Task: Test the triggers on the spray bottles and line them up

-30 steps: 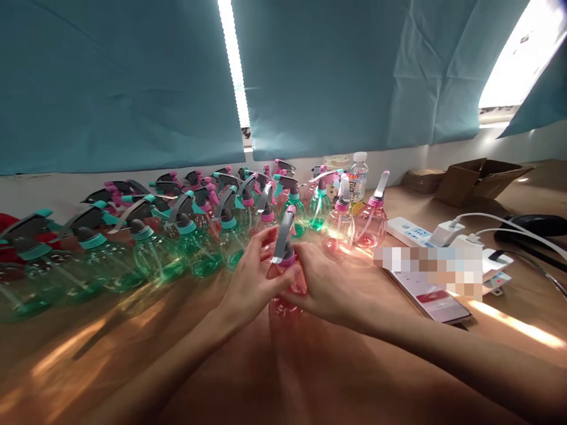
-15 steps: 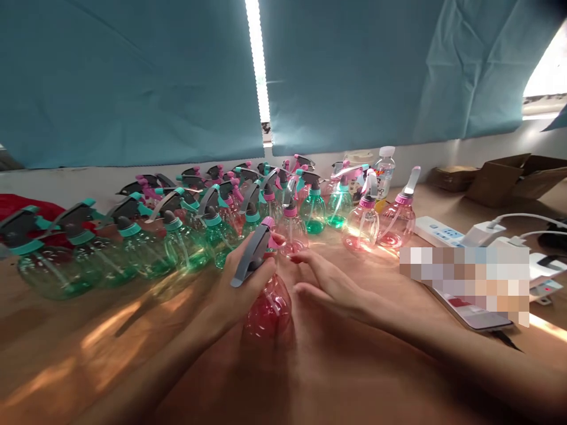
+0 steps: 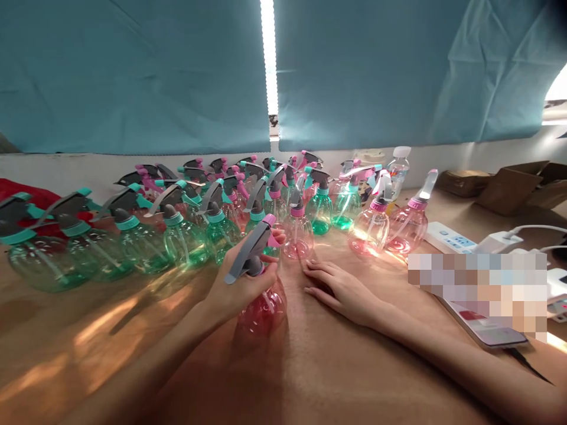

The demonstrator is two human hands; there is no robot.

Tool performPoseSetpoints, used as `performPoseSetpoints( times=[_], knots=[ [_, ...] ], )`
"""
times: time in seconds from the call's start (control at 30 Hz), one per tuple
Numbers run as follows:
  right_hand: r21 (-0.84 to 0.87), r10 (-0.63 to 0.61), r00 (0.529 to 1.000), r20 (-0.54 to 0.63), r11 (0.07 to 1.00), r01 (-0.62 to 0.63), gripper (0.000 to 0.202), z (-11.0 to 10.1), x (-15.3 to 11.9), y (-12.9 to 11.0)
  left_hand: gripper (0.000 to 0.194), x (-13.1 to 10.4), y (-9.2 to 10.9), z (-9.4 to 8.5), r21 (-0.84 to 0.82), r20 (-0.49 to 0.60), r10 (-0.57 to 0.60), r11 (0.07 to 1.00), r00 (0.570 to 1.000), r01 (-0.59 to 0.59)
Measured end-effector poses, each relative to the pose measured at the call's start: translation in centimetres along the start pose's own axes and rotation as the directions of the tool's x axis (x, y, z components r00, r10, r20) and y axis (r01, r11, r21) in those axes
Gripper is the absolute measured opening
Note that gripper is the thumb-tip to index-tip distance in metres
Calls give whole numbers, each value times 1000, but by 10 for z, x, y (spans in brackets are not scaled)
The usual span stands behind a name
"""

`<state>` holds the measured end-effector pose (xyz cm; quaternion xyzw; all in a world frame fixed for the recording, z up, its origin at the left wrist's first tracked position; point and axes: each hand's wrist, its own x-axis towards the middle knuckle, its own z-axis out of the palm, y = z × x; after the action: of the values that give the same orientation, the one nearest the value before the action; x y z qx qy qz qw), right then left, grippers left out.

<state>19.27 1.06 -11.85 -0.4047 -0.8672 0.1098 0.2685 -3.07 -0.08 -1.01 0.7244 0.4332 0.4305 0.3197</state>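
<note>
My left hand (image 3: 234, 280) is wrapped round the neck of a pink spray bottle (image 3: 264, 310), below its grey and pink spray head. The bottle stands near the middle of the brown table (image 3: 336, 372). To its right, my right hand (image 3: 341, 289) lies on the table with the fingers stretched out, holding nothing. Just beyond the fingertips stands another pink spray bottle (image 3: 298, 236). A row of green spray bottles (image 3: 146, 248) with turquoise collars runs off to the left.
More spray bottles stand behind. Two pink ones (image 3: 368, 230) are right of centre, near a clear bottle with a white cap (image 3: 401, 165). A power strip (image 3: 449, 237), a phone (image 3: 482, 324) with cables and cardboard boxes (image 3: 509, 186) are on the right.
My right hand has come away from the held bottle and down onto the table. My left hand still grips the bottle. The view has shifted slightly.
</note>
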Motion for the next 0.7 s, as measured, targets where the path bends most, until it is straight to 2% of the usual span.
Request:
performPoseSetpoints(
  times=[0.23, 0.43, 0.7],
  knots=[
    [1, 4, 1000, 11, 1000, -4, 40, 1, -1, 2, 50, 2, -4, -1, -64, 25, 79, 995, 997, -78],
    [8, 7, 1000, 23, 1000, -7, 41, 1, -2, 2, 48, 3, -3, -1, -12, 50, 59, 998, 997, -58],
    [31, 8, 1000, 1, 999, -8, 39, 2, -2, 3, 47, -2, 6, -1, -7, 23, -8, 1000, 1000, 8]
  ],
)
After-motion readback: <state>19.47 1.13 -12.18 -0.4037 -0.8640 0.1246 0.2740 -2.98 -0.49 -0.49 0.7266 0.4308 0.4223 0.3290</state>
